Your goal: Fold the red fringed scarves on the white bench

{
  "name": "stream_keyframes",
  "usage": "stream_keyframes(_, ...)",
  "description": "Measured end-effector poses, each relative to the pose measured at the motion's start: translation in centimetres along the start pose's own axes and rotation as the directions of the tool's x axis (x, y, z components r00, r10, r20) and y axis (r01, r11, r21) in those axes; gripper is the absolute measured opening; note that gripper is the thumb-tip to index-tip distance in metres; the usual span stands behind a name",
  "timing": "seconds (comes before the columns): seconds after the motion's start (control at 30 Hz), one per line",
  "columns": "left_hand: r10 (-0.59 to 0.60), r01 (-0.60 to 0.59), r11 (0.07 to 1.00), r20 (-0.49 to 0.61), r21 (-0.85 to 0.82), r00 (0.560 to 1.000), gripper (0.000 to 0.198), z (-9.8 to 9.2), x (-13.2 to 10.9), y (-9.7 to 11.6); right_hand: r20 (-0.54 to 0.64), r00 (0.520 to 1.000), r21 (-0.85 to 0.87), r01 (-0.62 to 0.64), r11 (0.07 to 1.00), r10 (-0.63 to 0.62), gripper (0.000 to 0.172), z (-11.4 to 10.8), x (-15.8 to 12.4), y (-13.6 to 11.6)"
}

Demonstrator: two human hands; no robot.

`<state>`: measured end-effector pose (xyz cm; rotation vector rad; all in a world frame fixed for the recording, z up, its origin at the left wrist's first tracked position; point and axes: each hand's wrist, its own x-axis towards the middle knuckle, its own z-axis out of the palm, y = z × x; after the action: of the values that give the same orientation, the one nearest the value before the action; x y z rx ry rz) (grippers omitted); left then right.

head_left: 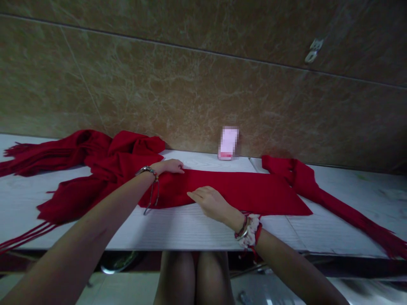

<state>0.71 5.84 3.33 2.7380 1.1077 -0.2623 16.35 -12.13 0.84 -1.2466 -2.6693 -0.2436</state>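
A red fringed scarf (pixel 248 190) lies along the counter, its middle stretched flat and its right part twisted into a narrow strip. At its far edge, my left hand (pixel 172 166) is closed with the fingers curled on the cloth. Nearer to me, my right hand (pixel 211 204) pinches the near edge, thumb and fingers together. The fingertips of both hands are partly hidden. Bunched red cloth with fringes (pixel 104 165) lies in loose folds to the left of my left hand; whether it is one piece with the flat part I cannot tell.
The white wood-grain counter (pixel 190 233) is narrow, with its front edge just above my knees. Behind it rises a brown marbled tile wall (pixel 178 97) with a small pale hook (pixel 314 51). A blurred pink-and-white object (pixel 228 143) stands against the wall.
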Motion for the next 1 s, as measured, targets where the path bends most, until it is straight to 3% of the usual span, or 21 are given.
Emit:
stream_keyframes(0.3, 0.058, -0.060, 0.996, -0.037, -0.065, 0.998, 0.025, 0.3, 0.8, -0.7, -0.048, 0.999, -0.105, 0.003, 0.994, -0.008, 0.025, 0.4, 1.3, -0.3)
stream_keyframes(0.7, 0.013, -0.015, 0.998, -0.045, -0.060, 0.999, 0.023, 0.3, 0.8, 0.0, -0.139, 0.988, -0.127, 0.056, 0.990, -0.073, 0.017, 1.8, 1.0, -0.9)
stream_keyframes(0.87, -0.006, 0.005, 1.000, -0.063, -0.019, 0.998, 0.023, 0.1, -0.8, -0.6, -0.089, 0.995, -0.102, 0.039, 0.994, -0.049, 0.018, 1.8, 0.9, -1.3)
stream_keyframes(1.0, -0.068, 0.100, 0.981, -0.187, 0.165, 0.980, 0.028, -0.1, -3.6, -2.3, -0.039, 0.999, 0.072, -0.011, 0.997, 0.013, 0.019, 1.6, 0.8, -0.9)
